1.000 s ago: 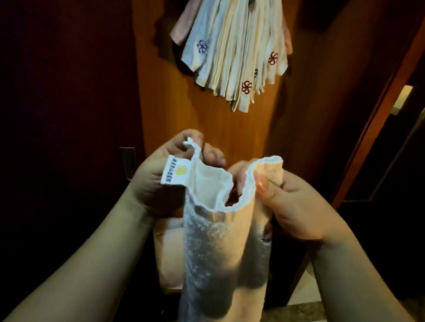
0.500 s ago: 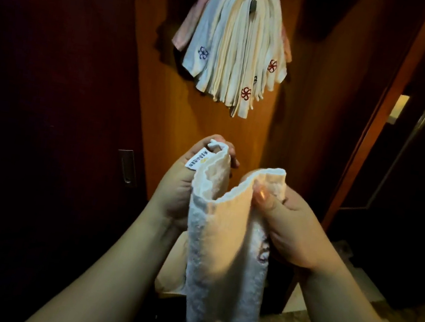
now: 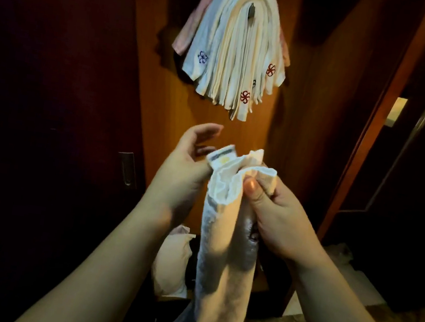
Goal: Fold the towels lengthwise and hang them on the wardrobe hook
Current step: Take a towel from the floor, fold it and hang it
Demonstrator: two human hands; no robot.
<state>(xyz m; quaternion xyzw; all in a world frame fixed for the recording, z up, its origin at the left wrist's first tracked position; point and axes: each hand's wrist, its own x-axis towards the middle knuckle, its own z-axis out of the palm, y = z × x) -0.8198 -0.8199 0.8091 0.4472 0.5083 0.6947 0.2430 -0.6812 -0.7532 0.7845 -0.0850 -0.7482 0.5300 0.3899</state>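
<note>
A pale towel (image 3: 222, 257) hangs down in front of me, folded into a long narrow strip, with a white label at its top corner. My right hand (image 3: 278, 211) pinches both top corners together, thumb on the near side. My left hand (image 3: 189, 163) is beside the top edge with its fingers spread and relaxed, its palm near the label, gripping nothing. Above, several folded towels (image 3: 237, 55) with red and blue flower marks drape over the wardrobe hook (image 3: 251, 9) on the wooden panel.
The orange wooden wardrobe panel (image 3: 156, 125) stands straight ahead, with a dark door and a metal handle (image 3: 127, 168) to the left. A pale pile of cloth (image 3: 172, 261) lies low behind the towel. A doorway frame (image 3: 369, 128) rises at right. Glossy floor tiles lie below.
My left hand has let go of the labelled corner and its fingers have spread. My right hand has gathered both top corners into its pinch.
</note>
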